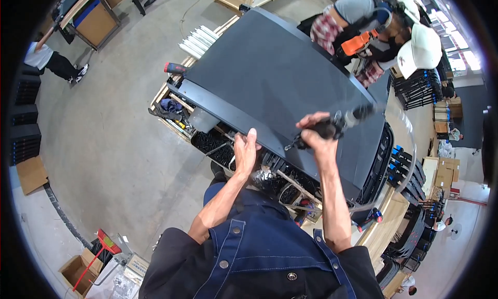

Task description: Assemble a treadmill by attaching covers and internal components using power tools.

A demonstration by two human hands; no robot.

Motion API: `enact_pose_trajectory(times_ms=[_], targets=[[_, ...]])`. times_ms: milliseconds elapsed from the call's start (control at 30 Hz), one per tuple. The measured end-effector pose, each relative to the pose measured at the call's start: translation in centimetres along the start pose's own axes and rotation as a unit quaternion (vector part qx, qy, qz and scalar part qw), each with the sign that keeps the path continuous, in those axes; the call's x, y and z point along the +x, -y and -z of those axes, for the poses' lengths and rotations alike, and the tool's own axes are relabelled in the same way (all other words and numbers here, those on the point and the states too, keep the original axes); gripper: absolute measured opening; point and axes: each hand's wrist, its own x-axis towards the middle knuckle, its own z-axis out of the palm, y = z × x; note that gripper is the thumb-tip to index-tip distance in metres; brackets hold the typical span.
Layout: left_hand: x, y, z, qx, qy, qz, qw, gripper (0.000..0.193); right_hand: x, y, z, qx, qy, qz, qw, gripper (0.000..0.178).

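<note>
A large dark grey panel point(259, 65) lies across the bench in front of me, its long front edge toward me. My left hand point(245, 152) is closed at this edge, thumb up on the panel side and the other fingers partly hidden below. Over the panel's right part, my right hand point(320, 135) grips a black air screwdriver point(329, 126). Its metal tip point(288, 147) points left, close above the panel's front strip; whether it touches cannot be made out. From the tool's other end a clear hose point(412, 138) curves off to the right.
Below the panel's front edge are trays of black screws point(220, 151) and a plastic bag point(264, 180). A red-and-black power tool point(175, 68) stands at the left corner. Across the panel, a co-worker in a white cap point(419, 50) leans in with an orange tool point(357, 43).
</note>
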Motion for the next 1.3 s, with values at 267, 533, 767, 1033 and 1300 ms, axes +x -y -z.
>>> enact_pose_trajectory(times_ms=[267, 533, 767, 1033, 1300], targets=[[-0.1, -0.4, 0.0, -0.019, 0.004, -0.004, 1.0, 0.059, -2.1, -0.6, -2.3, -0.05, 0.118, 0.035, 0.991, 0.039], [0.0, 0.9, 0.8, -0.047, 0.037, -0.009, 0.998, 0.06, -2.5, -0.5, 2.1, 0.043, 0.033, 0.035, 0.998, 0.045], [0.0, 0.8, 0.8, -0.043, 0.059, 0.016, 0.997, 0.06, -2.8, -1.9, 0.5, -0.058, 0.148, 0.124, 0.98, 0.038], [0.6, 0.3, 0.9, -0.074, 0.068, 0.025, 0.995, 0.053, -1.3, -0.9, 0.9, -0.025, 0.187, 0.06, 0.98, 0.038], [0.4, 0.8, 1.8, -0.081, 0.082, 0.03, 0.993, 0.059, -2.5, -1.5, -0.4, 0.0, 0.095, 0.059, 0.994, 0.045]])
